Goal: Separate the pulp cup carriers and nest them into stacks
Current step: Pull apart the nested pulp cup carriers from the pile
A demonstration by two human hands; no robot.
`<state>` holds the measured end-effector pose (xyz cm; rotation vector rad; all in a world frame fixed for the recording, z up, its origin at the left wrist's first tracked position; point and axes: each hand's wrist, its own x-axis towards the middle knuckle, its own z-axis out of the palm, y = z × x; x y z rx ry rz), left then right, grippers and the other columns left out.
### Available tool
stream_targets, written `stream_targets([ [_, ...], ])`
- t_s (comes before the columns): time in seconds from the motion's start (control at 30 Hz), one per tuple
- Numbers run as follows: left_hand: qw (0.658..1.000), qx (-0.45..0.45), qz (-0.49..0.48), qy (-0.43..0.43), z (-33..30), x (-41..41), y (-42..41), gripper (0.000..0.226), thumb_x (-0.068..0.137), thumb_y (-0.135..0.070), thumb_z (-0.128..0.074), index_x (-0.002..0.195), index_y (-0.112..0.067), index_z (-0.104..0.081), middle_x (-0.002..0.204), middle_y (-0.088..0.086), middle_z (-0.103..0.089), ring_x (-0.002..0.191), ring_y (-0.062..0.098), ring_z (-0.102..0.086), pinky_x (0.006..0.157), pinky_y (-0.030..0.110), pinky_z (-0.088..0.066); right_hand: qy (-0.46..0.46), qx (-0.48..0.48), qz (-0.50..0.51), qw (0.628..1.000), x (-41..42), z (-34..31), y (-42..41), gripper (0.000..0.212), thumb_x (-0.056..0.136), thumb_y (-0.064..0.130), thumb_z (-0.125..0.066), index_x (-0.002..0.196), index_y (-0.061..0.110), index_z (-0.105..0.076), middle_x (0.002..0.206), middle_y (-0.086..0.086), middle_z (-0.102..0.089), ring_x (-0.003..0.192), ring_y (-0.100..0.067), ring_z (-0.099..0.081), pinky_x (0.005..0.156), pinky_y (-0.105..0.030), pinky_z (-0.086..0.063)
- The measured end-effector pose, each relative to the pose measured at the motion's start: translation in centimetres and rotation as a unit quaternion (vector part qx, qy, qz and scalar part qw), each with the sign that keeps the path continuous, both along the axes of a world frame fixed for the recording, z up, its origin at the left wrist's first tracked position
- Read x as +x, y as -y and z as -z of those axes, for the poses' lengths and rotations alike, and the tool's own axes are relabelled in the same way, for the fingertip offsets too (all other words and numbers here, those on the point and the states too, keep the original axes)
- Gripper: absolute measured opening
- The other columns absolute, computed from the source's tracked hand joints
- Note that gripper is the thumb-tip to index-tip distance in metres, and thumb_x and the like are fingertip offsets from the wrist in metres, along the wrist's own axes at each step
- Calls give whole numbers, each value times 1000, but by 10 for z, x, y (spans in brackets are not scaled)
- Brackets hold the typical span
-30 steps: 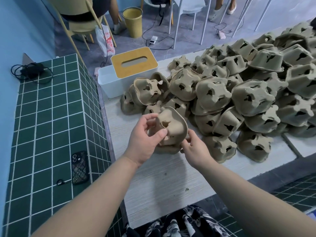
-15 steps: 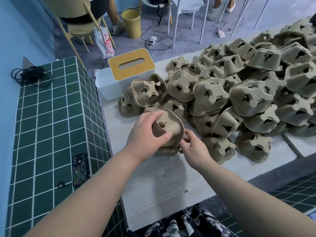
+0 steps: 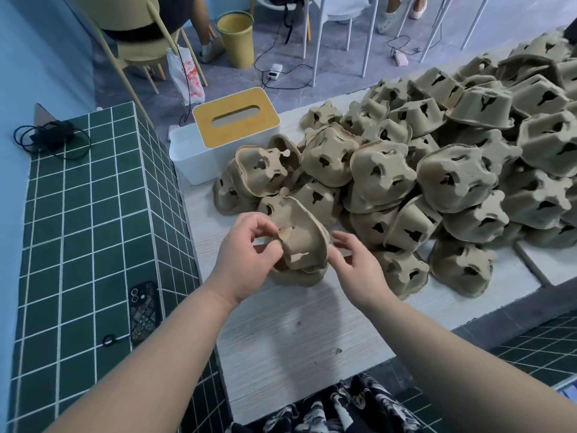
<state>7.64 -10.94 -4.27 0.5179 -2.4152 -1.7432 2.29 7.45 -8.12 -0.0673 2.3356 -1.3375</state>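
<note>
A: Two hands meet at one pulp carrier point(image 3: 301, 235), tilted, above a short stack point(image 3: 296, 276) on the table point(image 3: 296, 332).
B: Grip?
A: Left hand point(image 3: 246, 260) pinches its near-left edge, thumb & fingers curled round. Right hand point(image 3: 356, 267) sits just beside the rt edge, fingers loosely spread, holding nothing.
B: Rest of carriers?
A: Big loose pile point(image 3: 437, 170) behind & to the rt. Tissue box point(image 3: 228, 132) at the pile's far-left.

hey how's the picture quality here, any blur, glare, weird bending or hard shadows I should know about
Head view: wide-angle bending, so the green tiled counter and table edges splay outward; light is soft and even, with only a faint shadow under the held carrier and no glare; the left hand, right hand and carrier pile look fairly sharp, slightly soft overall.
</note>
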Motion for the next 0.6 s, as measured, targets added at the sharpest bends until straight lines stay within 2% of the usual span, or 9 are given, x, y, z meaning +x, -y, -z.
stream_targets([
  [0.07,999,28,-17,25,1,0,1,18,78,-25,-74,82,-21,-57,97,-1,-59,90,12,-58,69,10,-45,-18,9,-13,1000,0,-2,0,55,86,50,-61,135,27,-47,128,12,-53,93,-2,-59,90,-31,-48],
  [0.13,997,36,-19,58,2,2,2,44,62,-56,-70,86,-22,-55,91,-2,-60,87,9,-58,71,14,-43,-40,22,-29,999,1,-3,0,64,80,53,-65,136,27,-46,129,12,-50,97,-5,-57,88,-28,-46],
  [0.2,996,35,-15,84,3,2,2,61,53,-68,-66,93,-24,-51,98,-2,-62,97,10,-59,78,22,-45,-57,30,-46,997,2,-4,1,72,75,54,-69,137,27,-44,129,13,-48,102,-6,-54,86,-23,-42],
  [0.27,995,22,-10,99,1,3,1,73,50,-72,-67,103,-26,-47,113,-2,-59,109,7,-56,82,21,-45,-64,36,-62,995,3,-3,3,77,72,54,-73,138,28,-42,129,14,-45,105,-5,-51,86,-21,-41],
  [0.33,994,-5,-8,111,-3,3,-2,84,49,-71,-68,117,-30,-41,124,-5,-52,113,1,-50,83,15,-40,-69,46,-79,993,4,-2,5,83,70,55,-74,140,27,-40,131,14,-44,109,-5,-50,91,-23,-43],
  [0.4,993,-23,-3,120,-6,2,-5,85,60,-60,-77,129,-32,-36,132,-7,-45,117,4,-47,87,17,-38,-77,58,-86,992,5,0,6,85,68,55,-76,140,27,-39,132,13,-45,114,-4,-49,97,-27,-43],
  [0.47,992,-33,4,118,-6,1,-6,74,76,-38,-79,136,-29,-37,136,-6,-42,120,8,-46,93,24,-43,-79,63,-85,991,5,2,6,85,69,52,-77,141,25,-39,132,10,-46,114,-5,-50,98,-28,-44],
  [0.53,994,-23,-8,105,-4,-1,-5,58,84,-23,-74,132,-28,-42,135,-4,-47,118,9,-51,96,29,-49,-81,65,-88,991,4,2,5,84,71,47,-78,142,23,-39,133,8,-47,113,-8,-51,97,-29,-44],
  [0.6,995,5,-28,91,-2,-2,-3,44,88,-16,-67,124,-31,-47,127,-7,-55,113,6,-56,93,24,-52,-83,57,-86,991,4,3,3,79,75,42,-77,142,21,-39,135,6,-48,112,-9,-53,97,-29,-45],
])
